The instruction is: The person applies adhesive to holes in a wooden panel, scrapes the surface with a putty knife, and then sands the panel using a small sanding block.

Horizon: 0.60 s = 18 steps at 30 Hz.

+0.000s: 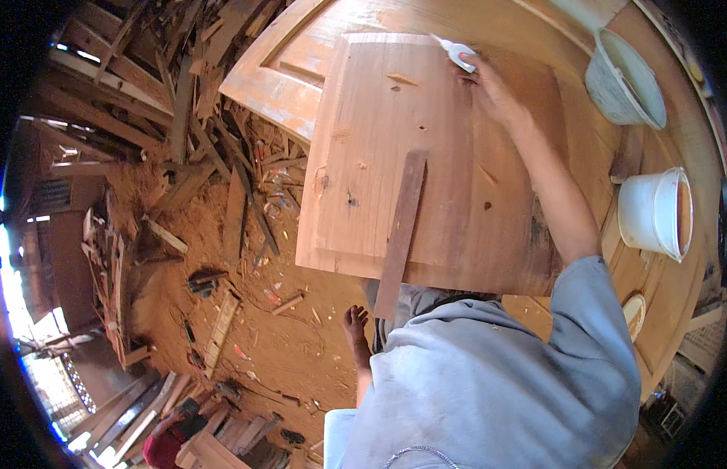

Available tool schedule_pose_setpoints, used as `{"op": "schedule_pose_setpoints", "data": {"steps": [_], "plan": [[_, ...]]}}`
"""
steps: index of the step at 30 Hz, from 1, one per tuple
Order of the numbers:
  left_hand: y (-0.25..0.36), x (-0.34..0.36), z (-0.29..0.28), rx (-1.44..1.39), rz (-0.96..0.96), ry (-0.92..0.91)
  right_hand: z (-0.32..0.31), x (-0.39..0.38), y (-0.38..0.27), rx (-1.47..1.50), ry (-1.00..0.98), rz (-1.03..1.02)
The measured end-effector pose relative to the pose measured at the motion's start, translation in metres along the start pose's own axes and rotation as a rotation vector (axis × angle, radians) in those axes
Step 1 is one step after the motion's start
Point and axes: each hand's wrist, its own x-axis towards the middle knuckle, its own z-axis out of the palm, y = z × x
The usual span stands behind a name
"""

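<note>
At the far edge of a wide wooden panel [442,172], my right hand [492,90] is closed around a small white object [460,56] with a tapered tip. Its exact kind is hard to make out. The tip points toward the panel's far edge, where a pale strip runs along the border. My left hand [356,322] hangs low beside my body, fingers loosely curled and apart, holding nothing. A dark flat wooden strip [402,234] lies lengthwise on the panel and juts past its near edge. Knots and small gouges mark the panel's surface.
Beneath the panel is a larger panelled door [289,51]. To the right stand a pale basin [614,86], a white bucket [649,209] and a round lid [634,314]. Scrap wood [184,94] heaps at the left over sawdust-covered ground [285,336]. Someone in red [162,447] is at lower left.
</note>
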Motion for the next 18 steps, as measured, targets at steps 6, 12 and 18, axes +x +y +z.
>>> {"op": "schedule_pose_setpoints", "data": {"steps": [6, 12, 18], "plan": [[0.0, 0.002, -0.009, 0.037, -0.022, -0.061, -0.015, -0.093, -0.055, 0.226, 0.249, 0.084], [-0.001, -0.013, -0.019, 0.031, 0.093, -0.186, -0.024, -0.198, -0.062, 0.318, 0.278, 0.086], [0.024, -0.033, -0.032, 0.261, 0.162, -0.228, 0.029, -0.31, -0.052, 0.193, 0.316, -0.049]]}}
